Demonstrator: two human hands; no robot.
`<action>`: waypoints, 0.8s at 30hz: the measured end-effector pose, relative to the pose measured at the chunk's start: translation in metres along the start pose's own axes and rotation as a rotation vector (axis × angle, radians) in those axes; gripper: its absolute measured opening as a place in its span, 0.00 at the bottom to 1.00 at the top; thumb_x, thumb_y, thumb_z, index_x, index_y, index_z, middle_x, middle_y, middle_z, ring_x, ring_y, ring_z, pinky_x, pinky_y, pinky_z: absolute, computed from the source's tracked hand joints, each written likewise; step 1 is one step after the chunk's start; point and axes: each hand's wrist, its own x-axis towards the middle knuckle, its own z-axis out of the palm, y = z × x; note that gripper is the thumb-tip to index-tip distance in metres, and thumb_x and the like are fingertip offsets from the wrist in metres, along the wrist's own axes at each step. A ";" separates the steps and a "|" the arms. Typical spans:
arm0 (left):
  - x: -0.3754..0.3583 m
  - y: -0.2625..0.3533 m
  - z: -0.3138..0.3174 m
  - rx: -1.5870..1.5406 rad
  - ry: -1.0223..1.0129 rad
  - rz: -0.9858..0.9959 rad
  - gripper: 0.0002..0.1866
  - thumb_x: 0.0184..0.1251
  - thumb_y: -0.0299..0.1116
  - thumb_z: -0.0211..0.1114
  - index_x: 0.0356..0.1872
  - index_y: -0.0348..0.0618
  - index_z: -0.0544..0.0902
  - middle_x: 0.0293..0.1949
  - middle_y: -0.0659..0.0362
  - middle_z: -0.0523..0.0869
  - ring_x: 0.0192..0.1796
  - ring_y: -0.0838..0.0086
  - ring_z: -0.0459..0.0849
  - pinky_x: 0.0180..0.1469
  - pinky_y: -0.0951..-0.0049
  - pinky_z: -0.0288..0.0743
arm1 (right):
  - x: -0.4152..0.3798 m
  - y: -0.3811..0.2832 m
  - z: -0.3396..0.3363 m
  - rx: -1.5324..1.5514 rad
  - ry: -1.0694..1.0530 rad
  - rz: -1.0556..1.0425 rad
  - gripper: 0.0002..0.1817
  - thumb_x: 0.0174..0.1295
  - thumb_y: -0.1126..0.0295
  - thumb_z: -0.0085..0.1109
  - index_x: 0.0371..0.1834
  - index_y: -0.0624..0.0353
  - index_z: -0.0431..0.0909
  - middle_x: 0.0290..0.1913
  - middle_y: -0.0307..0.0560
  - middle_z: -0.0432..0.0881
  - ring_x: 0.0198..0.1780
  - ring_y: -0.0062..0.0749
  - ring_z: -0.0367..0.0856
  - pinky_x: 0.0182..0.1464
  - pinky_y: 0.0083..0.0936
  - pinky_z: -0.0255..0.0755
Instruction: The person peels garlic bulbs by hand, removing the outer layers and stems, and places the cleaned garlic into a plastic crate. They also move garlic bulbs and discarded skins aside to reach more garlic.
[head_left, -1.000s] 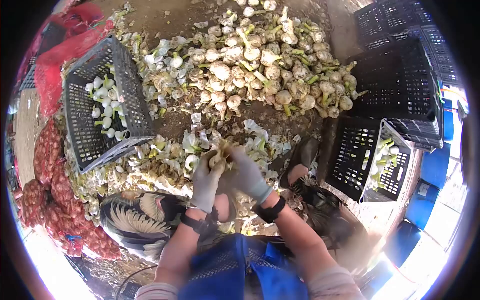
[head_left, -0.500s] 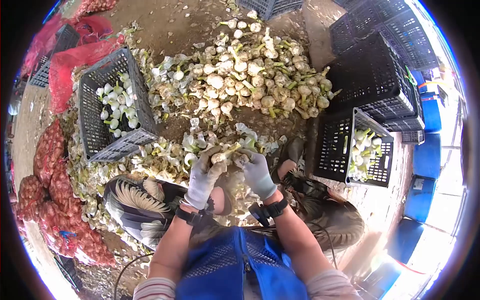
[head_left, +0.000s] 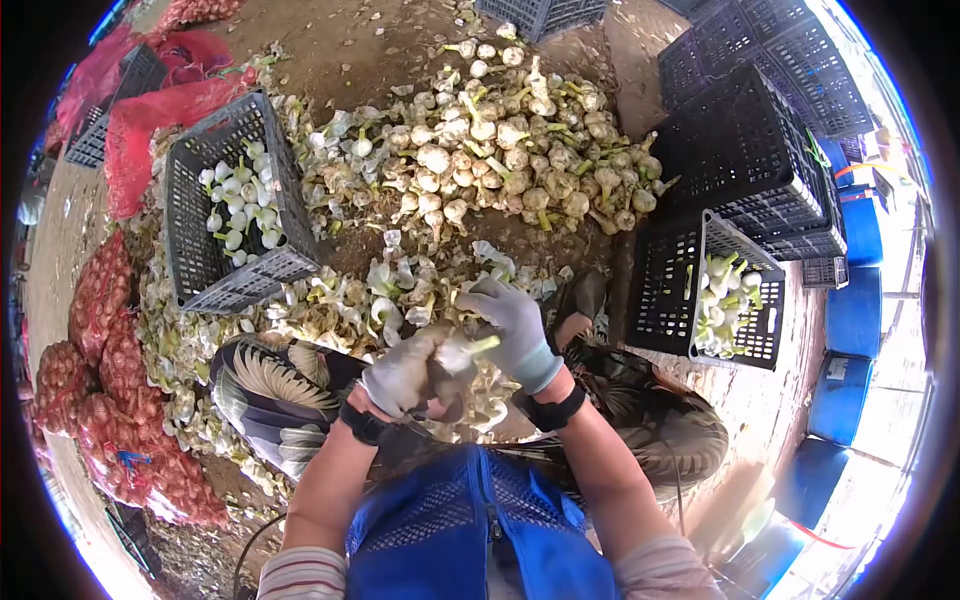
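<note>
Gloved in white, my left hand [head_left: 404, 374] is closed round a garlic bulb [head_left: 456, 357], whose pale green stem points right. Just above and to the right, my right hand [head_left: 512, 332] is bent over the bulb's stem side; its fingers are parted and blurred, and it holds nothing that I can see. Loose peeled skins [head_left: 385, 310] lie on the ground just beyond both hands. Farther ahead is a large heap of unpeeled garlic bulbs [head_left: 510, 150] with stems.
A black crate [head_left: 290, 262] with clean white bulbs [head_left: 243, 205] stands at the left. Another crate [head_left: 735, 240] holding bulbs is at the right, beside stacked black crates [head_left: 720, 150]. Red net sacks [head_left: 125, 430] lie at the lower left; blue containers [head_left: 842, 385] line the far right.
My left hand has moved down with the bulb, which now shows whiter. My right hand has come off it and turned, its fingers spreading up and left.
</note>
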 end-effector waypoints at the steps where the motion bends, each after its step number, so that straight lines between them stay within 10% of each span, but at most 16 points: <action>1: 0.002 -0.001 -0.002 -0.111 -0.079 -0.151 0.17 0.78 0.46 0.50 0.46 0.43 0.78 0.34 0.57 0.85 0.28 0.70 0.82 0.28 0.72 0.75 | 0.001 -0.002 0.003 -0.004 0.015 -0.045 0.25 0.46 0.79 0.62 0.52 0.55 0.83 0.42 0.52 0.82 0.48 0.52 0.80 0.50 0.36 0.74; 5: 0.005 -0.009 0.037 -0.078 0.129 0.248 0.27 0.72 0.56 0.56 0.58 0.43 0.75 0.44 0.51 0.85 0.38 0.61 0.85 0.37 0.61 0.81 | -0.029 0.032 0.020 0.910 0.190 0.467 0.21 0.56 0.84 0.60 0.55 0.63 0.79 0.57 0.50 0.79 0.61 0.38 0.77 0.66 0.30 0.69; 7: 0.018 -0.014 0.007 -0.060 0.016 0.260 0.32 0.72 0.55 0.58 0.68 0.44 0.70 0.55 0.52 0.82 0.49 0.63 0.84 0.50 0.61 0.81 | -0.031 0.027 0.020 0.883 0.082 0.310 0.22 0.59 0.86 0.57 0.59 0.64 0.77 0.60 0.45 0.77 0.62 0.34 0.76 0.67 0.30 0.69; 8: 0.025 -0.023 -0.001 -0.083 0.090 0.336 0.27 0.73 0.50 0.58 0.65 0.43 0.72 0.52 0.53 0.84 0.47 0.65 0.85 0.49 0.64 0.82 | -0.037 0.032 0.022 0.520 0.082 0.172 0.22 0.61 0.88 0.53 0.59 0.65 0.77 0.58 0.43 0.77 0.61 0.31 0.76 0.65 0.27 0.72; 13: 0.025 -0.023 -0.011 0.233 0.384 0.582 0.13 0.74 0.35 0.57 0.52 0.41 0.81 0.42 0.58 0.87 0.41 0.70 0.86 0.46 0.69 0.81 | -0.033 0.032 0.019 0.823 0.226 0.433 0.14 0.68 0.79 0.56 0.56 0.66 0.78 0.59 0.46 0.79 0.55 0.28 0.81 0.56 0.27 0.79; 15: 0.003 -0.022 -0.006 1.092 0.397 0.602 0.09 0.73 0.30 0.56 0.44 0.40 0.84 0.39 0.60 0.87 0.40 0.73 0.85 0.45 0.71 0.80 | -0.032 0.038 0.010 1.121 0.369 0.516 0.14 0.71 0.75 0.56 0.56 0.69 0.78 0.54 0.48 0.83 0.50 0.28 0.83 0.54 0.27 0.80; 19: -0.003 -0.020 -0.005 1.776 0.451 0.619 0.20 0.71 0.46 0.61 0.44 0.36 0.82 0.40 0.48 0.84 0.42 0.56 0.84 0.46 0.62 0.78 | -0.031 0.043 0.009 1.148 0.447 0.570 0.13 0.71 0.73 0.55 0.55 0.67 0.78 0.49 0.47 0.84 0.49 0.33 0.85 0.50 0.31 0.82; 24: 0.019 -0.008 0.010 1.552 0.566 0.783 0.18 0.66 0.45 0.66 0.37 0.37 0.84 0.40 0.48 0.83 0.43 0.50 0.82 0.47 0.58 0.76 | -0.026 0.034 0.023 1.190 0.516 0.665 0.13 0.66 0.77 0.61 0.52 0.69 0.78 0.44 0.45 0.85 0.38 0.27 0.84 0.41 0.25 0.79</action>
